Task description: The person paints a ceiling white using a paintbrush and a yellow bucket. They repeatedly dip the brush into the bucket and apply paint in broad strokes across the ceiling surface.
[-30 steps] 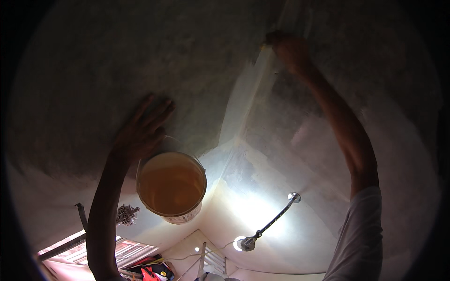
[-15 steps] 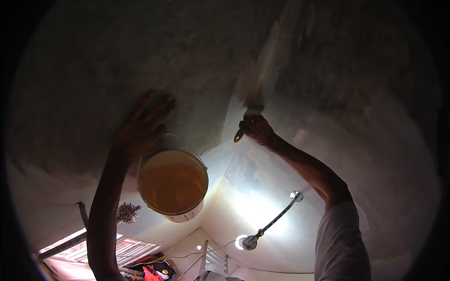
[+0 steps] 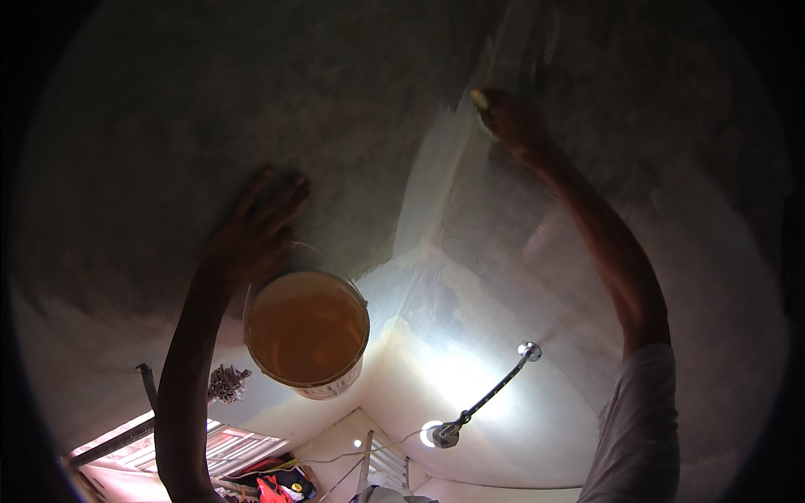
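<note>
My right hand (image 3: pixel 516 121) is raised and closed around a paintbrush (image 3: pixel 480 105) against the dark wall, beside a pale strip running up the corner. Motion blurs the brush, so its bristles are hard to make out. My left hand (image 3: pixel 251 226) lies against the wall on the left with its fingers stretched apart. Just below it hangs a round bucket (image 3: pixel 331 390) of murky, orange-brown liquid (image 3: pixel 306 327). The bucket's thin wire handle runs up to my left hand; where it meets the palm or wrist is hidden.
A lit lamp (image 3: pixel 444 433) on a dark rod (image 3: pixel 495 392) juts from the lower wall, with a cable (image 3: pixel 360 458) trailing left. A slatted window (image 3: pixel 226 444), a metal bar (image 3: pixel 117 440) and a red-and-black pile (image 3: pixel 281 484) are at the lower left.
My right hand has swept the paintbrush upward and slightly right along the corner. My left hand and the bucket have barely shifted.
</note>
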A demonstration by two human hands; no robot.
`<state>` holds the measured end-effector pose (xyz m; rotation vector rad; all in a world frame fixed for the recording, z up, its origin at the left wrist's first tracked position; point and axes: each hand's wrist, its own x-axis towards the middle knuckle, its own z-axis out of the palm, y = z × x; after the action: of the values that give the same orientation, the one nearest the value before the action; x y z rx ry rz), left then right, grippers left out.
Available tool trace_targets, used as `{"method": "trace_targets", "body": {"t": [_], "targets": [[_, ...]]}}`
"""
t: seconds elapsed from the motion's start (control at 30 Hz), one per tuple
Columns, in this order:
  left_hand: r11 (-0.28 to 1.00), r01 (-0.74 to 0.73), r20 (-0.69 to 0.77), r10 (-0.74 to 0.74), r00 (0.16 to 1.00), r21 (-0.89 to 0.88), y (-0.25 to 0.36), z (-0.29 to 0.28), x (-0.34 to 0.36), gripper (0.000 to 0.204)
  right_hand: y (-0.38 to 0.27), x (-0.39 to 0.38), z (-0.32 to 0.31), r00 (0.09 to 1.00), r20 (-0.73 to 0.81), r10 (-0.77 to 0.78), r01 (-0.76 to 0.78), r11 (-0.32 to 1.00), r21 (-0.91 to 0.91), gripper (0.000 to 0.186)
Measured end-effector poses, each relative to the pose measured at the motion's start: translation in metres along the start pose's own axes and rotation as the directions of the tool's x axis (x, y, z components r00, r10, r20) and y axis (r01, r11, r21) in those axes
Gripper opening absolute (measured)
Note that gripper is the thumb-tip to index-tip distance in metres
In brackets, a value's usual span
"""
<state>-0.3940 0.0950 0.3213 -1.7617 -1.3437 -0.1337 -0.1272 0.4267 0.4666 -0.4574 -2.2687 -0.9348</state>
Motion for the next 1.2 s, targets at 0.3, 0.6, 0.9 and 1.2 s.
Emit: {"method": "trace_targets", "body": {"t": [0.3,0.6,0.9,1.2], "targets": [[1.0,0.01,0.013,-0.01,1.0,0.024,0.0,0.001,-0.003,0.016,-0.001,0.026,-0.036,0.899,-0.186,-0.397,0.331,0.893,-0.305,0.023],[1.0,0.003,-0.004,-0.003,1.0,0.026,0.0,-0.001,0.001,0.015,-0.053,-0.053,0.015,0.943,0.221,-0.25,0.276,0.957,-0.093,0.015],[1.0,0.006,-0.039,-0.006,0.999,-0.005,-0.003,0.0,-0.001,0.016,-0.016,0.013,-0.014,0.995,0.045,-0.085,0.091,0.981,-0.17,0.012],[1.0,0.016,-0.007,-0.016,1.0,0.0,-0.003,-0.001,-0.003,0.016,-0.049,-0.048,0.029,0.865,-0.04,-0.5,0.481,0.85,-0.216,0.015]]}}
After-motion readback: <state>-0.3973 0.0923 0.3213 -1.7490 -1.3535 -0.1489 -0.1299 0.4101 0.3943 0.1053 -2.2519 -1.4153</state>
